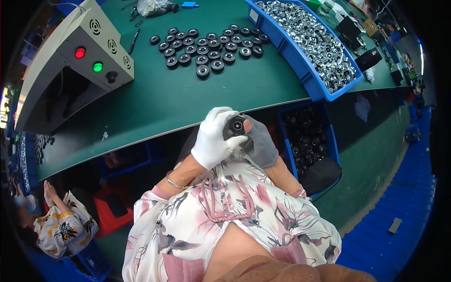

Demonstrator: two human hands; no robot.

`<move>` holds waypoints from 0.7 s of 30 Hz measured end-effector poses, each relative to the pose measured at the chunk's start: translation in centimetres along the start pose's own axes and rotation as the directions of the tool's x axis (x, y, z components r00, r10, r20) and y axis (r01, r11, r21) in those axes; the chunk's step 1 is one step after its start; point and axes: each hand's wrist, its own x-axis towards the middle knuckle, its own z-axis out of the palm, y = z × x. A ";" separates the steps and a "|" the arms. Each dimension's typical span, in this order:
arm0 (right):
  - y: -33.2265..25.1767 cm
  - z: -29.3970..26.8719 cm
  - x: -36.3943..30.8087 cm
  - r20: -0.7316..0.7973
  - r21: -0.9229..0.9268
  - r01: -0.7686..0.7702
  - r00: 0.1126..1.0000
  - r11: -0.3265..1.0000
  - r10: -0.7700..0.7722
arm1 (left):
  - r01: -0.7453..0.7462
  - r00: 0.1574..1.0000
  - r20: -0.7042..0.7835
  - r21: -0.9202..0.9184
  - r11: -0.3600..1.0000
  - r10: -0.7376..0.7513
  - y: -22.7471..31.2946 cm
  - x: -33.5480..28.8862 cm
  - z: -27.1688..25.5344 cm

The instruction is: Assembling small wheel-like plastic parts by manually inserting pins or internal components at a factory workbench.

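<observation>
In front of my chest, at the table's near edge, both my hands are closed around a black round part (237, 125) with a small light ring at its centre. My left hand (213, 136), in a white glove, grips it from the left side. My right hand (263, 143), in a grey glove with the thumb tip bare, holds it from the right, thumb on its edge. Several similar black round parts (202, 60) with silvery rings lie grouped on the green table (164, 101) beyond my hands.
A blue bin (305, 77) of shiny metal rings stands at the table's right. Below it, another blue bin (332, 141) holds black parts. At left is a beige machine (70, 35) with a red and a green button. A co-worker (66, 225) sits lower left.
</observation>
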 end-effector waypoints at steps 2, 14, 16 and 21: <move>0.4 -0.8 -0.2 -0.106 -0.149 0.028 0.993 0.988 -0.044 | 0.217 0.975 0.096 -0.249 0.944 -0.199 -1.1 -0.5 0.0; 0.6 -1.3 0.1 -0.169 -0.530 0.183 0.934 0.828 -0.314 | 0.621 0.754 0.331 -0.641 0.451 -0.568 -1.0 -1.0 1.8; 1.1 -0.9 -0.2 -0.204 -0.455 0.211 0.921 0.865 -0.332 | 0.596 0.750 0.317 -0.706 0.383 -0.581 -0.9 -1.1 2.0; 2.1 -0.8 -0.5 -0.192 -0.613 0.220 0.890 0.759 -0.413 | 0.588 0.683 0.357 -0.787 0.189 -0.637 -0.8 -1.9 3.0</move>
